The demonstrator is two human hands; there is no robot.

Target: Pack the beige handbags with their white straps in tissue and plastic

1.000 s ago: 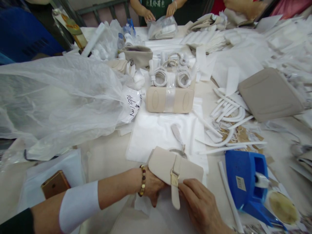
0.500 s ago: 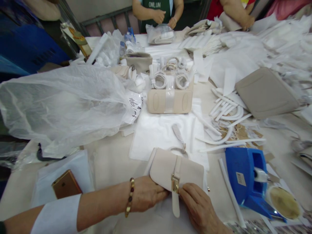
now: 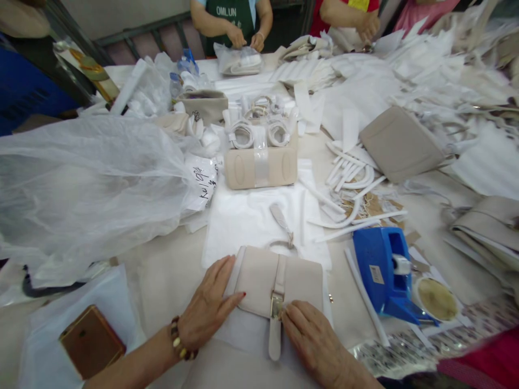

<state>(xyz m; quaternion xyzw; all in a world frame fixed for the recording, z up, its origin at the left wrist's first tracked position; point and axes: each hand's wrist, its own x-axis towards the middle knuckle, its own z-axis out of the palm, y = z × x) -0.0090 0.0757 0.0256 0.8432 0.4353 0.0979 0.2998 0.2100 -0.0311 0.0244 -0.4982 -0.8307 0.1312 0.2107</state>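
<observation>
A small beige flap bag [image 3: 259, 278] lies flat on white wrapping paper [image 3: 251, 216] in front of me. A beige strap with a gold buckle [image 3: 276, 306] runs down its middle. My left hand [image 3: 208, 305] rests open, fingers flat on the bag's left edge. My right hand [image 3: 310, 335] lies palm down with fingertips pressed at the buckle, holding nothing I can make out. A loose strap tab [image 3: 280, 219] lies on the paper just beyond the bag.
A blue tape dispenser [image 3: 383, 270] stands right of the bag. A large clear plastic bag [image 3: 89, 183] fills the left. A brown phone [image 3: 91, 340] lies near left. Another beige bag [image 3: 261, 167], a grey one [image 3: 399, 143], white strips and other people's hands [image 3: 245, 40] lie beyond.
My left hand came out from under the bag's flap and now lies flat on its left edge. The bag has settled flat. My view shifted right and up.
</observation>
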